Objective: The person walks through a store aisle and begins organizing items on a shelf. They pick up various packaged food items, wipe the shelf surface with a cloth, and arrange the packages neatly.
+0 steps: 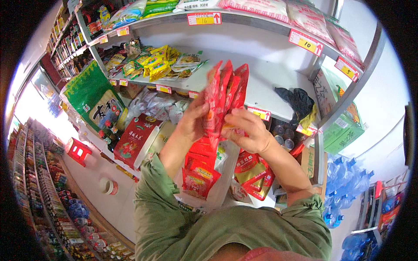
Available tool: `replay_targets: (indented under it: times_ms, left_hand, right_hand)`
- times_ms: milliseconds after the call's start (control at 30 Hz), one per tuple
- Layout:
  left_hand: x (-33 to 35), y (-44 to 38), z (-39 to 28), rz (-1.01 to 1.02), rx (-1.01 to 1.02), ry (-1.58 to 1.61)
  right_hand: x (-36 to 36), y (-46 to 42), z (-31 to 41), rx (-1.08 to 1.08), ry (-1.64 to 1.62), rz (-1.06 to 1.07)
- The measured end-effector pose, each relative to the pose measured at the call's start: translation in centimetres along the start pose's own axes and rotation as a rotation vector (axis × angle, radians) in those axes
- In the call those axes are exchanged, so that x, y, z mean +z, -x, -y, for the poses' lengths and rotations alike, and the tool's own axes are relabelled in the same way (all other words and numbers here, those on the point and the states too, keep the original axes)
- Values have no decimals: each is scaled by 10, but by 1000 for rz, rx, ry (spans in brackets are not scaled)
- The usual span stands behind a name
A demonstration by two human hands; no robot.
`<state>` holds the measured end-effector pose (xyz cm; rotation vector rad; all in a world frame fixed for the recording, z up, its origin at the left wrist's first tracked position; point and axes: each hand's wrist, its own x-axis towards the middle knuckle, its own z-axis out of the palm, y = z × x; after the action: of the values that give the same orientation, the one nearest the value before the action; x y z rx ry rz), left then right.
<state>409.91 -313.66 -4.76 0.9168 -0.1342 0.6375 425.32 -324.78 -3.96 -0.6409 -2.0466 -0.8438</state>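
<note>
Several red plastic packets [225,94] stand on edge in a bunch between my hands, in front of a metal shelf [261,75]. My left hand [194,120] grips the bunch from its left side. My right hand [249,130] is at the lower right of the bunch, fingers curled against it; part of a packet shows beneath them. Below my hands, more red packets [200,179] lie on a pale surface in front of my body. Red and gold bags [254,173] lie to the right, partly under my right forearm.
Yellow seasoning packets [160,62] lie at the shelf's left, a black cloth or bag [294,101] at its right. Price tags [259,113] line the edge. A green bag [93,98] and a dark red box [137,140] stand left. Blue water bottles [346,182] stand right.
</note>
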Motion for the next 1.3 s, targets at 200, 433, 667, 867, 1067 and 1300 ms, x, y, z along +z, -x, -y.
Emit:
replay_targets:
  times_ms: [200,433,667,867,1067,1300]
  left_hand:
    - [20,12,-2,-230,351,-479]
    - [38,34,37,-389,415,-1144]
    - [53,53,48,-361,349,-689]
    - [67,74,65,-441,326,-840]
    - [89,104,127,-402,363,-814]
    - [76,138,212,-296,230,-870]
  right_hand:
    - [-5,36,28,774,-356,-410]
    - [20,14,42,1384,-999,-452]
    - [15,14,59,1401,-1154,-644]
    - [9,34,99,1201,-826,-461]
    - [-28,84,135,1172,-653,-266]
    - [-63,163,191,1353,-705,-184]
